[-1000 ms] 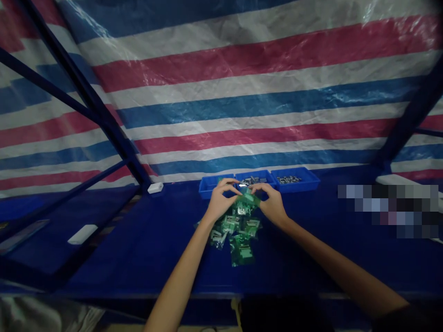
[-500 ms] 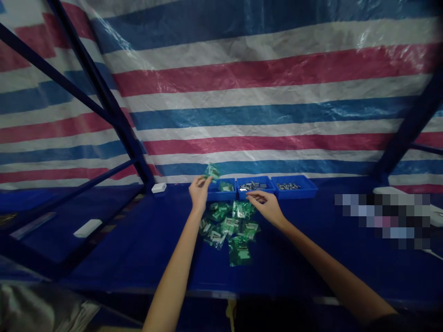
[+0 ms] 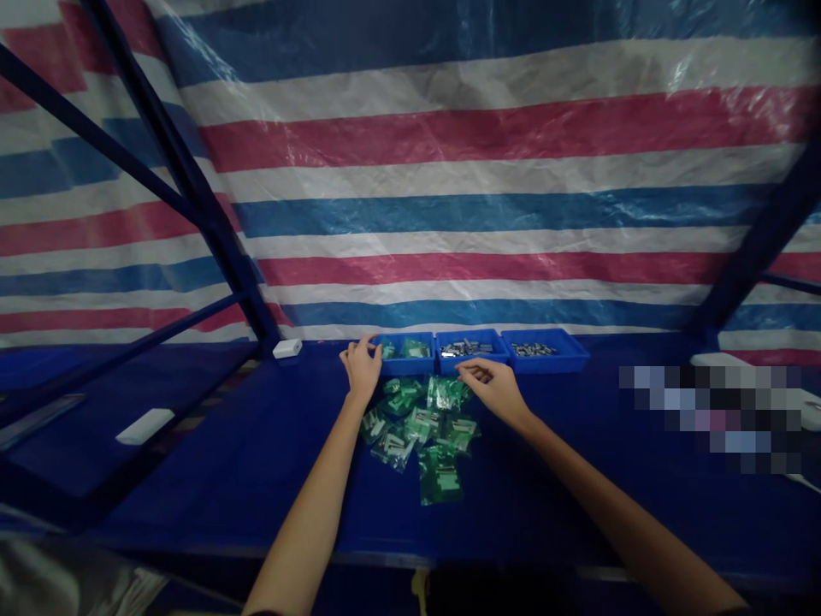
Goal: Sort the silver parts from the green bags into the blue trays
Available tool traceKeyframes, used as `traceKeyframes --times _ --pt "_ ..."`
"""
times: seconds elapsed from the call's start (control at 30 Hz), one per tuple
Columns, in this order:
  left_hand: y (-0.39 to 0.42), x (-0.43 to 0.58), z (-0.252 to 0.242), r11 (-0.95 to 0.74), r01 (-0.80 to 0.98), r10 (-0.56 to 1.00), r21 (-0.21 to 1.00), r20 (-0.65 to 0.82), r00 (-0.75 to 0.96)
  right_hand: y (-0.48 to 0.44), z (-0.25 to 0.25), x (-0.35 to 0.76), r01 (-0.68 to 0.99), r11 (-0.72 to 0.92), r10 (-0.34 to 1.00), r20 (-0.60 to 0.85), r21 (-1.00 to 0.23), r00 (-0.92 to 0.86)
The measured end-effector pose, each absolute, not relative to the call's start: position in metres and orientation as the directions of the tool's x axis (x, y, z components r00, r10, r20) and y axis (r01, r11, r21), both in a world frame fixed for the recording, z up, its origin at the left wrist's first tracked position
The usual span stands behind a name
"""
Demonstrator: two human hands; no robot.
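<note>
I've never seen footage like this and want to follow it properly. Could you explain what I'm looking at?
There is no machine here: you see a person's own left hand and right hand, both bare. Every picture comes from one camera worn on the head, looking forward and down. Below is a blue table, with a striped plastic sheet behind it. Towards the back stand the left tray, with small green plastic bags in it, then the middle tray and right tray, both with small metallic pieces. A pile of similar bags lies in front. The left hand is at the left tray's left end; the right hand is near the middle tray's front. Whether either holds anything is unclear.
</note>
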State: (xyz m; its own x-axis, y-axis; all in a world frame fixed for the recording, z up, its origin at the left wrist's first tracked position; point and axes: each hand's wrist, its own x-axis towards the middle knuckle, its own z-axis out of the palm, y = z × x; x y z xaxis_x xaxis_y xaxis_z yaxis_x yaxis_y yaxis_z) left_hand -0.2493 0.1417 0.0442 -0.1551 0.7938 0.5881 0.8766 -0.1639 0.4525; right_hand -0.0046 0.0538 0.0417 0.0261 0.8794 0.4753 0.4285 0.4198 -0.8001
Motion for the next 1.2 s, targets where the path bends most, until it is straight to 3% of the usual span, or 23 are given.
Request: traceKeyframes --times 0.1,0.27,0.47,0.53,0.6,0.73,0.8,0.97,1.03,1.1,1.2 --pt "0.141 -0.25 0.043 -0.153 0.889 0.804 0.432 0.578 -0.143 0.055 0.038 0.0 0.545 0.392 0.885 0.466 -0.741 -0.004" --pt "0.136 -0.245 0.046 -0.144 0.937 0.749 0.319 0.654 -0.108 0.054 0.033 0.005 0.754 0.395 0.866 0.486 -0.525 -0.115" --pt "0.108 -0.218 0.059 -0.464 0.855 0.686 0.23 0.705 0.183 0.054 0.029 0.001 0.781 0.434 0.861 0.463 -0.449 -0.212" --pt "0.096 -0.207 0.062 -0.597 0.772 0.678 0.218 0.652 0.339 0.055 0.027 0.001 0.763 0.439 0.863 0.458 -0.475 -0.212" --pt "0.087 -0.196 0.062 -0.692 0.684 0.658 0.232 0.591 0.466 0.058 0.024 0.001 0.694 0.43 0.88 0.439 -0.578 -0.181" --pt "0.082 -0.183 0.054 -0.751 0.577 0.647 0.32 0.532 0.547 0.064 0.02 -0.004 0.34 0.358 0.933 0.322 -0.87 -0.158" --pt "0.084 -0.18 0.05 -0.743 0.542 0.664 0.393 0.536 0.521 0.066 0.022 -0.007 0.173 0.305 0.95 0.287 -0.937 -0.122" --pt "0.086 -0.175 0.048 -0.644 0.382 0.765 0.663 0.547 0.341 0.067 0.034 -0.01 -0.031 0.247 0.968 0.245 -0.969 0.055" --pt "0.086 -0.172 0.049 -0.616 0.34 0.788 0.711 0.551 0.275 0.066 0.037 -0.01 -0.064 0.253 0.965 0.247 -0.965 0.086" --pt "0.085 -0.171 0.05 -0.633 0.334 0.774 0.698 0.591 0.23 0.065 0.038 -0.009 -0.035 0.317 0.944 0.312 -0.948 0.102" --pt "0.083 -0.172 0.051 -0.723 0.369 0.682 0.585 0.689 0.244 0.062 0.038 -0.006 0.147 0.507 0.849 0.521 -0.85 0.084"
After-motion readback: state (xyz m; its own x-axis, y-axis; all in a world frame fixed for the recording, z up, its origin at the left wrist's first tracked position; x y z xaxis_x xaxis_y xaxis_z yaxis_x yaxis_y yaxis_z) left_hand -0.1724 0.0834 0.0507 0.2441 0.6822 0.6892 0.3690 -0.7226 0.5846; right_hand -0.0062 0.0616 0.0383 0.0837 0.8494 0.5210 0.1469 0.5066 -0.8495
